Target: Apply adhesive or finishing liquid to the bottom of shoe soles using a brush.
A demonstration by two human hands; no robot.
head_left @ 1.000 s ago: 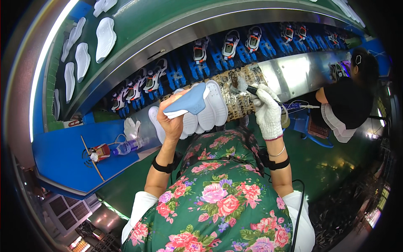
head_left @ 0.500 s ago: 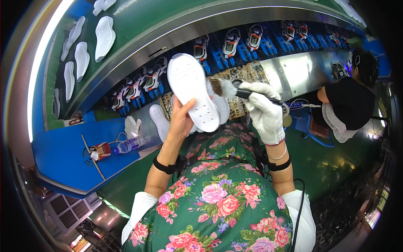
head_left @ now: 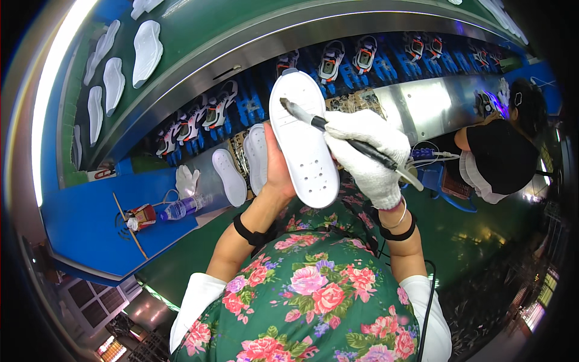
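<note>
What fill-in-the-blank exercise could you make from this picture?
The left hand holds a sole coloured ____.
The right hand is covered by a white ____.
It grips a brush with a ____ handle.
The floral apron has a ____ background.

Missing words: white; glove; black; green.

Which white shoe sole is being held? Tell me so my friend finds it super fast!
Find the green flowered clothing at the bottom, then look up to the bare left hand. In it is a long white sole. Unlike the other white soles, it is held up, with a brush in the gloved right hand over its face.
</note>
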